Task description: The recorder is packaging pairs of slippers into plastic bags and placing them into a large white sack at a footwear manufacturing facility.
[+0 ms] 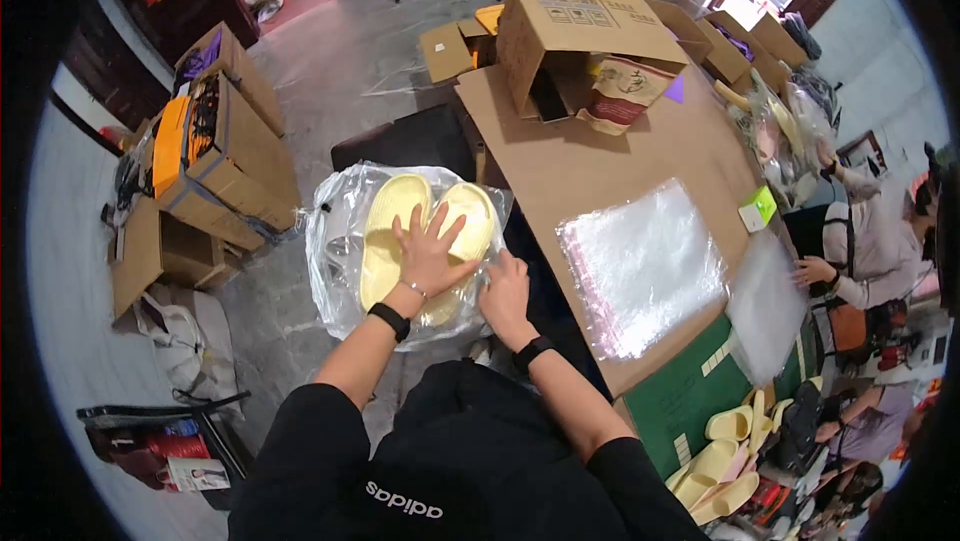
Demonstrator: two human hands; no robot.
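A pair of pale yellow slippers (pixel 388 203) lies side by side on crumpled clear plastic (pixel 335 286), in front of my body. My left hand (pixel 430 256) presses flat across both slippers with its fingers spread. Just right of the slippers, my right hand (pixel 506 291) is closed, its fingertips pinching the edge of the clear plastic. Whether the slippers are inside a bag of their own or only on top of the plastic is hard to make out.
A cardboard-covered table (pixel 530 156) at the right bears a stack of clear plastic bags (pixel 650 266) and an open carton (pixel 590 21). More yellow slippers (pixel 715 466) lie on a green surface (pixel 690 381). Cartons (pixel 245 156) stand at the left. A co-worker's hand (pixel 815 273) touches plastic at the far right.
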